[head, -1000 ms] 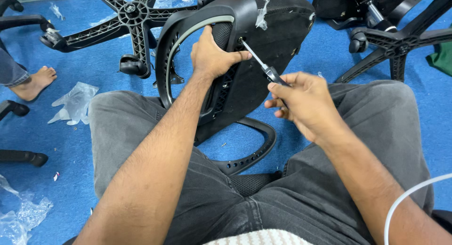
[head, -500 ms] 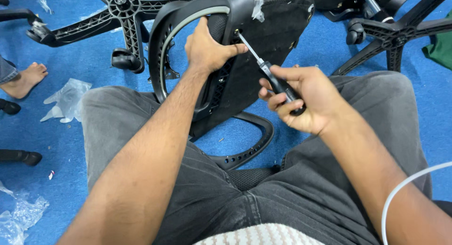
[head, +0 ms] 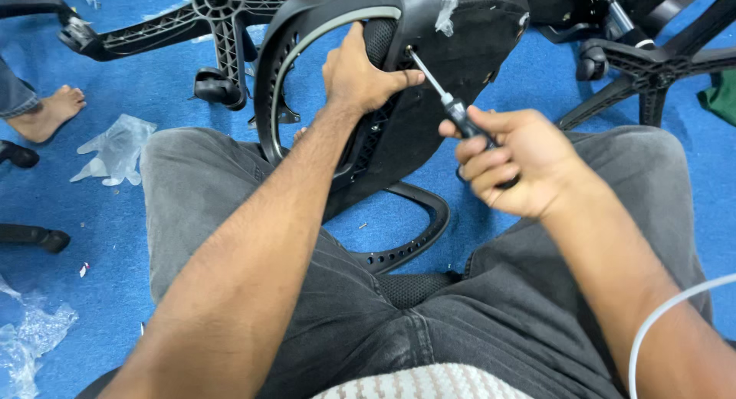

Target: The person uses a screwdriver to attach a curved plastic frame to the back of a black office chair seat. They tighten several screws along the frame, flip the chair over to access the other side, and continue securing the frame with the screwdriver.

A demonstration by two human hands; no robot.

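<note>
Gripping the screwdriver in closed fingers, right hand drives its tip at 12 o'clock into the chair back clasped by left hand; slanted shaft may slip, jabbing the thumb.

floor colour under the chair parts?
Blue carpet, plain, no pattern; it shows clearly in the head view.
</note>
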